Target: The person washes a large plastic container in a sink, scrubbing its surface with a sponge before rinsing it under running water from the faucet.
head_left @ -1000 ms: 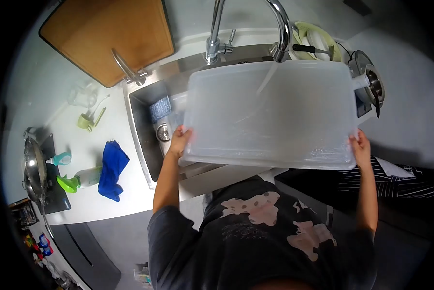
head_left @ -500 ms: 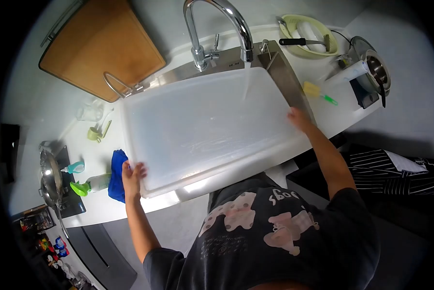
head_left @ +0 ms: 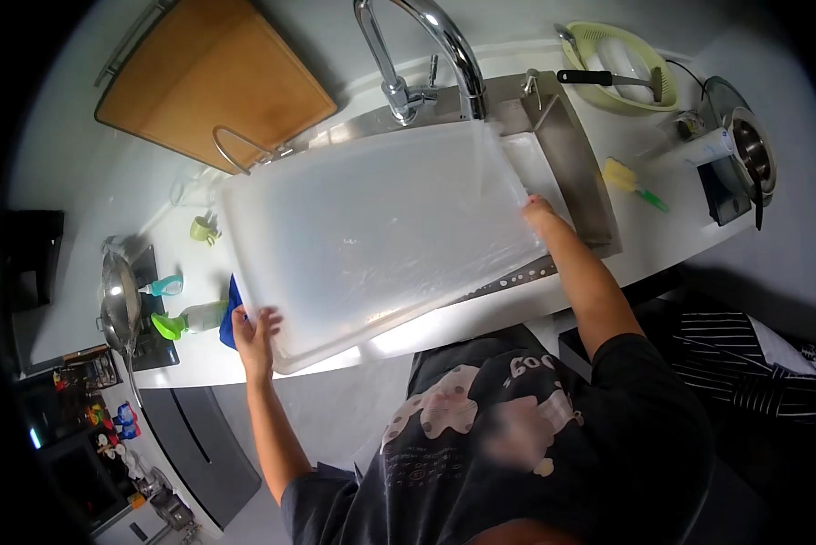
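Observation:
A large translucent plastic lid or tray (head_left: 380, 227) is tilted over the sink (head_left: 585, 195), its right end beneath the chrome faucet (head_left: 462, 68). My left hand (head_left: 257, 334) grips its lower left corner, fingers on the rim and partly over the face. On the right edge, my right hand (head_left: 539, 213) is closed round the rim. The sheet hides most of the basin. Behind its lower left side, part of a blue cloth (head_left: 231, 318) shows, close to my left hand.
A green-topped spray bottle (head_left: 190, 320), a teal bottle (head_left: 164, 286) and a pan (head_left: 119, 300) are at left. The wooden board (head_left: 217, 82) leans behind. To the right are a yellow brush (head_left: 635, 184), a green basket (head_left: 667, 73) of dishes and a metal pot (head_left: 751, 150).
The plastic piece has moved left from its place one second ago and tilted, with both hands still on it. It now covers the sink's left part, and the right part is uncovered.

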A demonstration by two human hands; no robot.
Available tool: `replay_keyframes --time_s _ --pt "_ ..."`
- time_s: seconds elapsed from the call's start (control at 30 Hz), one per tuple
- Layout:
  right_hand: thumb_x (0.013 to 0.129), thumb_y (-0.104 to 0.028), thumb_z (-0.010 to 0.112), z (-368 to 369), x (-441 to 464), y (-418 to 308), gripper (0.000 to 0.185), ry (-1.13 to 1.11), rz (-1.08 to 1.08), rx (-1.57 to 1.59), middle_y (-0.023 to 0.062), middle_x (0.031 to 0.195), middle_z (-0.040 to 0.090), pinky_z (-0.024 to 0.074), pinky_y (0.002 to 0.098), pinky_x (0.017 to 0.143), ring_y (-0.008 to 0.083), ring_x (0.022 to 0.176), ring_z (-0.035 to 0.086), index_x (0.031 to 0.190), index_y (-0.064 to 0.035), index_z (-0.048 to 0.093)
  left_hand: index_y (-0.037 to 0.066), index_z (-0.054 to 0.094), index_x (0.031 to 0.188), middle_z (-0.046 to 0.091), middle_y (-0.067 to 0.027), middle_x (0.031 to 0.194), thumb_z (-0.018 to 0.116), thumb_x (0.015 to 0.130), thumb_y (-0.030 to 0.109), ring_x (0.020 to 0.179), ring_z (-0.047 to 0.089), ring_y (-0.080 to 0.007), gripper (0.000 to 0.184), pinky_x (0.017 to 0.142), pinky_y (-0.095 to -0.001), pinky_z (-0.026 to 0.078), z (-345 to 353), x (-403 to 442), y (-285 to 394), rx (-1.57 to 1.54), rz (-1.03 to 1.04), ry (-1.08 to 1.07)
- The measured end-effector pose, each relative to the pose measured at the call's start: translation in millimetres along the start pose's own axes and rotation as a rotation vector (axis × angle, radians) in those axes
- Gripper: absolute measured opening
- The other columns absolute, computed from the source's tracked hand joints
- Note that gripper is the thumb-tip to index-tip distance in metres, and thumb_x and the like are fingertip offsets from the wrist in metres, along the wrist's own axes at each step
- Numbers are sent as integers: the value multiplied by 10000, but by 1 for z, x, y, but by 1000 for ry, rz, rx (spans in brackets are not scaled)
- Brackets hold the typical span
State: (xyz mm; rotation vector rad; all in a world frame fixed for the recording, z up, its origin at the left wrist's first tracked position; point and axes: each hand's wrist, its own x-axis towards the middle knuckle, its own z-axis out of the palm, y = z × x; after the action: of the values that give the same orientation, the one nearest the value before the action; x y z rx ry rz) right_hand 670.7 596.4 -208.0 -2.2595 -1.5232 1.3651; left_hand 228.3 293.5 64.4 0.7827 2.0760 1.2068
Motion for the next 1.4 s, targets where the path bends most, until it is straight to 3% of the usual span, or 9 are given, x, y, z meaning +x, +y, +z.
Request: replay_keyframes --time_s 0.3,0.5,0.57,0.67,0.83,1.0,1.13,1.3,1.4 --pt "687 -58 580 -22 9 21 272 103 100 372 73 859 569 452 352 697 201 796 541 955 -80 542 42 414 942 523 -19 810 537 877 118 725 494 -69 159 655 -197 410 27 56 -55 77 160 -5" --pt "672 -88 560 -30 3 30 319 117 -71 421 46 868 533 439 352 688 187 800 509 986 -97 508 40 431 990 517 -8 749 561 863 111 660 465 -50 195 569 -192 383 36 92 -72 177 166 28" --pt "677 -127 580 -39 -9 25 327 148 30 717 39 877 511 425 344 701 177 807 492 990 -108 489 28 436 1007 530 -18 744 565 860 113 655 470 -53 214 559 -198 381 44 105 -95 163 119 35" --pt "697 -217 586 -57 -27 17 376 144 24 737 66 903 489 419 398 694 201 850 470 1030 -106 451 2 431 1047 562 -58 761 562 851 147 680 512 -114 277 595 -244 412 61 121 -127 254 7 63" --pt "719 -237 578 -72 -34 21 294 211 -56 628 52 848 521 405 325 694 161 778 480 946 -63 507 -30 423 1059 543 -108 917 523 854 116 828 512 -145 270 734 -273 412 85 129 -158 169 -48 33" --pt "732 -221 542 -77 -48 4 213 188 -69 381 65 762 550 409 318 621 149 700 505 835 -35 550 -34 421 1062 527 -103 923 510 867 135 838 509 -150 273 745 -264 408 73 125 -181 134 11 29" --pt "725 -280 549 -58 -42 2 299 254 -89 352 40 760 513 390 331 647 165 702 479 898 -37 536 -36 421 1071 539 -110 900 501 881 161 817 520 -166 286 736 -273 416 61 113 -174 15 -13 10" --pt "708 -264 553 -48 -56 -10 239 264 3 482 18 691 478 374 295 609 129 661 441 815 -54 519 -44 425 1045 543 -103 816 510 872 148 753 527 -164 273 702 -278 423 60 106 -162 249 30 37" --pt "709 -224 550 -25 -9 28 193 275 -95 385 13 676 464 369 281 594 119 652 428 794 -55 512 -43 428 1037 547 -108 838 504 871 124 760 531 -165 247 709 -271 424 41 100 -141 281 28 68"
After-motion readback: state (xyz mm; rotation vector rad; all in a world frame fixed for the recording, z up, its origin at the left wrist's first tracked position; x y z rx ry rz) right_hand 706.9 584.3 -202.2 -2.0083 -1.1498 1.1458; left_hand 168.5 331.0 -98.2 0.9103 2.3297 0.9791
